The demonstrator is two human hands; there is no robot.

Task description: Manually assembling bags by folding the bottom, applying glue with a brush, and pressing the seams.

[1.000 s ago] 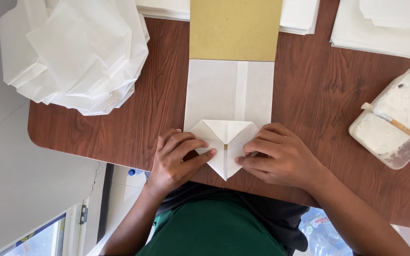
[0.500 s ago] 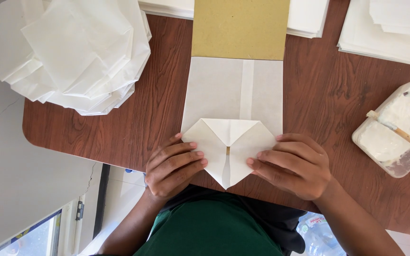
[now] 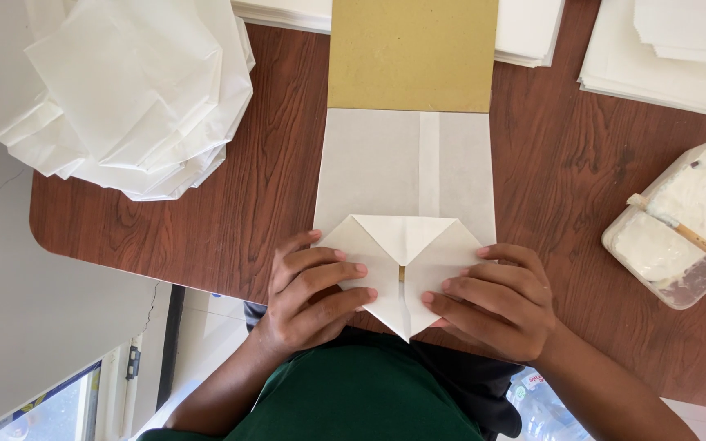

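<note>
A white paper bag (image 3: 402, 175) lies flat on the brown wooden table (image 3: 582, 163), its near end folded into a diamond of two flaps (image 3: 402, 245). A tan cardboard sheet (image 3: 413, 53) sticks out of its far end. My left hand (image 3: 312, 294) presses its fingers on the left flap. On the right flap my right hand (image 3: 492, 298) presses the same way. The fingertips of both hands almost meet at the centre slit.
A heap of finished white paper bags (image 3: 116, 90) sits at the table's far left. Stacks of white sheets (image 3: 663, 57) lie at the far right and behind the cardboard. A clear tub of white paste (image 3: 680, 220) with a wooden-handled brush (image 3: 696, 237) stands at right.
Both hands have slid slightly nearer the table's edge on the folded flaps, and the view has shifted a little. The bag stays in place.
</note>
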